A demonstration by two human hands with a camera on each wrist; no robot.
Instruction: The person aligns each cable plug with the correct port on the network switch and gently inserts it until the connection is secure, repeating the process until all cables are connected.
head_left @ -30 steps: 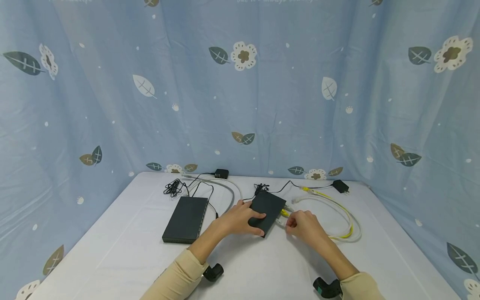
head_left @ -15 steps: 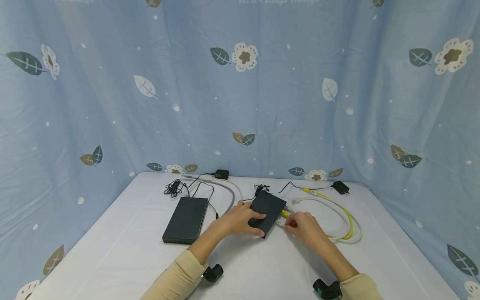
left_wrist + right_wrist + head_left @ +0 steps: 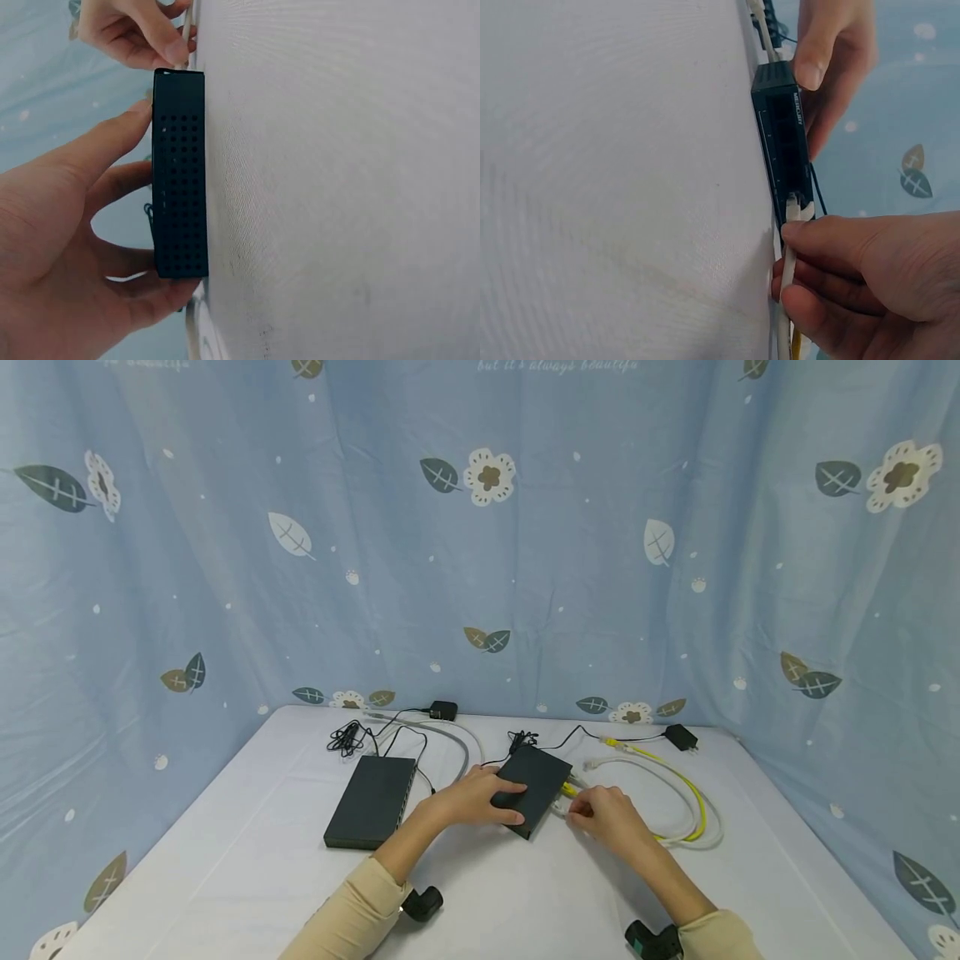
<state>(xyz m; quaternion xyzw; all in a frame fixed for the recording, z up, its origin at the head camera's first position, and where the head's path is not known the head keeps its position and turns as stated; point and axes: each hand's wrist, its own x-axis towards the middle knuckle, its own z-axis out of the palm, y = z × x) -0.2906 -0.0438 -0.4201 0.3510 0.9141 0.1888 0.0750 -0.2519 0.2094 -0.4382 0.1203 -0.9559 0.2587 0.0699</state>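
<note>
The smaller black box [image 3: 543, 781] sits angled near the middle of the tabletop [image 3: 525, 902], its ports facing the right edge. The left hand [image 3: 480, 797] grips it. The right hand [image 3: 609, 818] pinches a white cable [image 3: 784, 330], its plug at a port; whether seated, I cannot tell. A yellow cable [image 3: 701, 814] curves toward the right edge. The larger black box [image 3: 371, 802] lies toward the left edge, a power adapter [image 3: 681, 737] near the back right corner.
</note>
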